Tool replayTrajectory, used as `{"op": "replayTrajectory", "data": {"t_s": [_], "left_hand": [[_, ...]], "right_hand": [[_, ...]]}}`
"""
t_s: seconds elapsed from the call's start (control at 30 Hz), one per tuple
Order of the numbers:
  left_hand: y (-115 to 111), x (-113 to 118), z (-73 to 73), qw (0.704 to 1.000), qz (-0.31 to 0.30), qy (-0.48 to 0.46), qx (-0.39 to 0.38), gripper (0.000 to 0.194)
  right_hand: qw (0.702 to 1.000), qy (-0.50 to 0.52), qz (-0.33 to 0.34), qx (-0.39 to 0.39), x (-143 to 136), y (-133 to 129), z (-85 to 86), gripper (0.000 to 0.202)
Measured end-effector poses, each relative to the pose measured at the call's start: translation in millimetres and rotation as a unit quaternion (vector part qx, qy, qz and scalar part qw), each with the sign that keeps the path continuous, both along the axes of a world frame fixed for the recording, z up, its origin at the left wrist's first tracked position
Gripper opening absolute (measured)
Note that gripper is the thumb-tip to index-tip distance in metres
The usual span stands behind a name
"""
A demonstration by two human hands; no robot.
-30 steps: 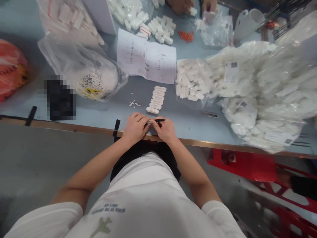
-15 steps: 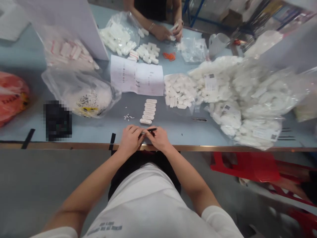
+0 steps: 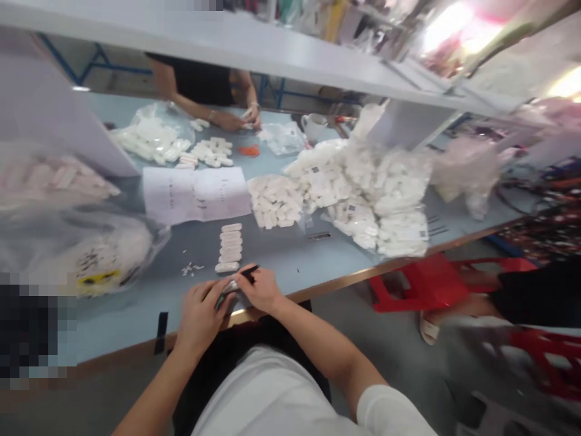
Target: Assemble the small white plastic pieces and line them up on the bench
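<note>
My left hand (image 3: 200, 312) is closed around a small greenish and white piece (image 3: 226, 295) at the table's front edge. Against it, my right hand (image 3: 261, 290) holds a thin black tool (image 3: 249, 270), its fingers pinched and touching the same piece. Just beyond my hands, several white oblong pieces (image 3: 230, 245) lie in a column. Tiny white bits (image 3: 192, 267) are scattered to their left. A printed sheet (image 3: 195, 195) lies behind the column, with a clear bag of white pieces (image 3: 275, 201) to its right.
Large bags of white parts (image 3: 385, 181) fill the table's right side. A plastic bag (image 3: 109, 248) is at left. Across the table, a person's hands (image 3: 240, 119) work near orange bits (image 3: 249, 151). A shelf (image 3: 227, 45) spans above. A red stool (image 3: 422, 281) stands at right.
The view has swung up and to the right, showing the shelf. My hands have tilted, and a greenish piece now shows in my left hand. The column of white pieces looks the same.
</note>
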State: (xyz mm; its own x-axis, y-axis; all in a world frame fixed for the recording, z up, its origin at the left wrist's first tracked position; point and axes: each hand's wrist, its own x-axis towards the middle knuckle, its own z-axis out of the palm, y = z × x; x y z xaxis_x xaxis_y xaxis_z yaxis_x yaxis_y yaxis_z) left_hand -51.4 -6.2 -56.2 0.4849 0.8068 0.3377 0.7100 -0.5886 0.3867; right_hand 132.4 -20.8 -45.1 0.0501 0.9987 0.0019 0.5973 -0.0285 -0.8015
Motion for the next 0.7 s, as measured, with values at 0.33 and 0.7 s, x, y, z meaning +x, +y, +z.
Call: {"op": "replayTrajectory", "data": {"t_s": [0.33,0.7], "left_hand": [[8,-12,-12.8,0.995,-0.071,0.014,0.071,0.025],[7,-11,-13.2,0.993,-0.056,0.052,0.090,0.014]], "right_hand": [[0.997,0.057,-0.039,0.021,1,7,5.8,0.032],[0.996,0.065,-0.043,0.043,5,5,9.9,0.032]]}}
